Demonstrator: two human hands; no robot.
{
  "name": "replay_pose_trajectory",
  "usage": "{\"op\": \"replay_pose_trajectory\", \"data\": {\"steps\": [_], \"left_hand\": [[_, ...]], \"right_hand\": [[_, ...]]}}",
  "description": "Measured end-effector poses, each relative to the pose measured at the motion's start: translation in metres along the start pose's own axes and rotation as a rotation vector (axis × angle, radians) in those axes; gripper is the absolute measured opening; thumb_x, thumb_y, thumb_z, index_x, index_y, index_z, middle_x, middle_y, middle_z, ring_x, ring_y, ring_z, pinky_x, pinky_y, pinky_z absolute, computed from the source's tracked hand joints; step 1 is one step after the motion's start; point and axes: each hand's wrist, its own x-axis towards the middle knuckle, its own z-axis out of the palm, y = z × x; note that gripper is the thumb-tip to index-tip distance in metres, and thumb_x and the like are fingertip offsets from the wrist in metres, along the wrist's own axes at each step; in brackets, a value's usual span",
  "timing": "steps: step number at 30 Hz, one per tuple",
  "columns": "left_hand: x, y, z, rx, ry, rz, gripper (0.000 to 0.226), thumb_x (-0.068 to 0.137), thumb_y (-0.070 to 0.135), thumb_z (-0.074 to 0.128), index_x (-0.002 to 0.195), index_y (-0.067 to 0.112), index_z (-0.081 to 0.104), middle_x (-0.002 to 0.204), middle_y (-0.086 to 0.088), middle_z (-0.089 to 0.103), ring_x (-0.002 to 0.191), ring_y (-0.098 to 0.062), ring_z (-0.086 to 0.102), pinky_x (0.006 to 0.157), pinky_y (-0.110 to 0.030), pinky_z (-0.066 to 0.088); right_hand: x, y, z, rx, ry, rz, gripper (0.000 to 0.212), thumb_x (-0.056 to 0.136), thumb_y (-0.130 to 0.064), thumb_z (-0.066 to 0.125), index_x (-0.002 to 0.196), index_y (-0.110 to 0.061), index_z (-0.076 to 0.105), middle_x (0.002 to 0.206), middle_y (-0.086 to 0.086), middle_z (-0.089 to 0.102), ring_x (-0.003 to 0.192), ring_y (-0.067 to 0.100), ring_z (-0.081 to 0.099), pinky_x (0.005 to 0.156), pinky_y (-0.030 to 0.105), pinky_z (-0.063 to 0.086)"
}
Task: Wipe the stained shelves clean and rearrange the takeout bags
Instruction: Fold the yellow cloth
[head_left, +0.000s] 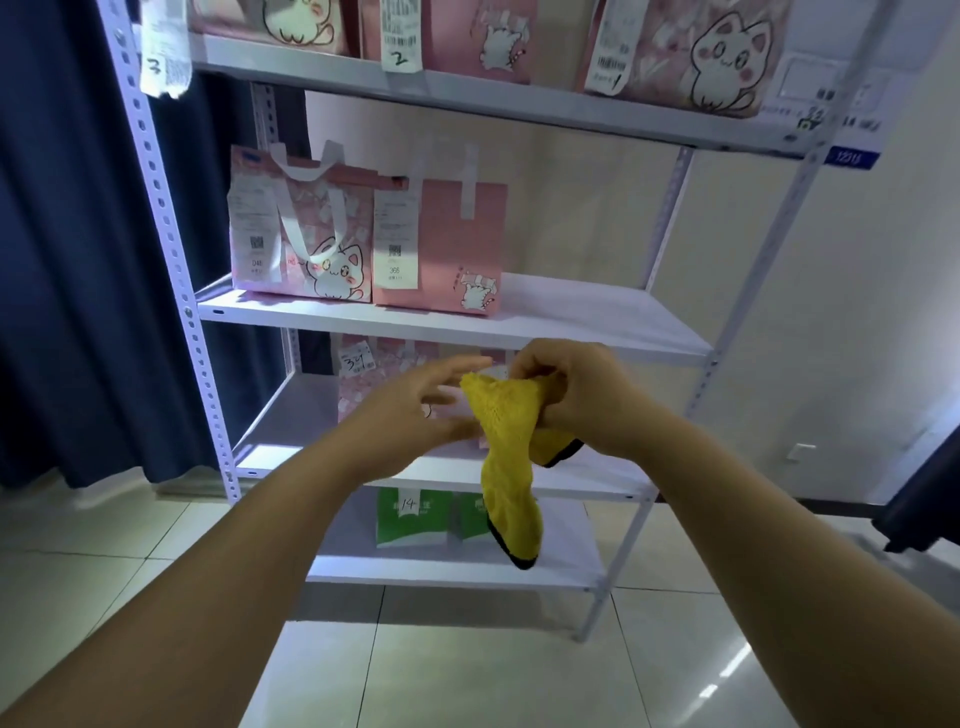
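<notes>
**Yellow cloth held in front of the bag shelves**

A dark blue curtain (67, 260) hangs at the left, and pale floor tiles (467, 665) run under a white metal shelving unit (597, 317) with four shelves in view.

On the top shelf stand three pink cat-print bags (727, 52) with receipts taped on. On the second shelf, at its left end, a cat-print bag with white handles (306, 234) stands touching a plain pink bag (447, 249). The right half of that shelf is bare. On the third shelf, another pink bag (363, 384) is partly hidden behind the hands. Two green bags (410, 519) sit on the bottom shelf.

A yellow cloth (506, 457) with a black edge hangs in the air in front of the third shelf. Its lower end dangles before the green bags.

The right hand (571, 395) grips the cloth's upper end with curled fingers. The left hand (415, 410) is spread with straight fingers just beside the cloth's top. I cannot tell whether it touches the cloth.
</notes>
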Motion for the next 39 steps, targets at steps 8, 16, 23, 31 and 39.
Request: {"op": "replay_pose_trajectory", "data": {"steps": [8,16,23,31,39], "left_hand": [[0.026,0.013,0.023,0.025,0.076,0.111,0.015,0.081,0.026,0.068,0.083,0.041,0.064,0.083,0.029,0.065,0.085,0.008,0.060,0.080,-0.026,0.047],[0.034,0.004,0.008,0.468,0.063,0.088,0.010,0.092,0.037,0.049,0.084,0.036,0.045,0.073,0.012,0.054,0.066,-0.004,0.050,0.054,-0.024,0.035],[0.043,-0.011,-0.008,0.619,0.062,0.031,0.027,0.085,0.051,0.053,0.097,0.028,0.046,0.079,0.014,0.049,0.072,-0.005,0.047,0.057,-0.022,0.036],[0.038,-0.009,-0.033,0.812,-0.200,-0.121,0.032,0.070,0.051,0.072,0.062,0.030,0.049,0.069,0.011,0.053,0.064,-0.007,0.049,0.053,-0.024,0.031],[0.029,-0.007,-0.054,0.722,-0.018,-0.130,0.018,0.089,0.028,0.059,0.106,0.026,0.061,0.098,0.003,0.059,0.083,-0.015,0.050,0.065,-0.027,0.035]], "right_hand": [[0.000,0.017,-0.007,-0.208,0.027,0.132,0.021,0.077,-0.015,0.065,0.086,-0.027,0.051,0.081,-0.005,0.057,0.076,0.016,0.053,0.058,0.023,0.042],[-0.007,0.046,-0.039,-0.417,-0.157,0.258,0.030,0.075,-0.048,0.069,0.083,-0.030,0.046,0.079,-0.007,0.052,0.076,0.016,0.050,0.066,0.033,0.046],[-0.006,0.056,-0.044,-0.354,-0.204,0.307,0.030,0.079,-0.052,0.065,0.087,-0.024,0.057,0.079,-0.006,0.053,0.077,0.015,0.050,0.066,0.025,0.042],[-0.005,0.066,-0.054,-0.280,-0.230,0.287,0.014,0.084,-0.039,0.062,0.082,-0.025,0.059,0.080,-0.004,0.055,0.076,0.015,0.051,0.061,0.025,0.041],[-0.007,0.063,-0.062,-0.446,-0.272,0.287,0.016,0.093,-0.012,0.043,0.095,-0.013,0.059,0.082,-0.001,0.052,0.079,0.021,0.050,0.063,0.027,0.041]]}}
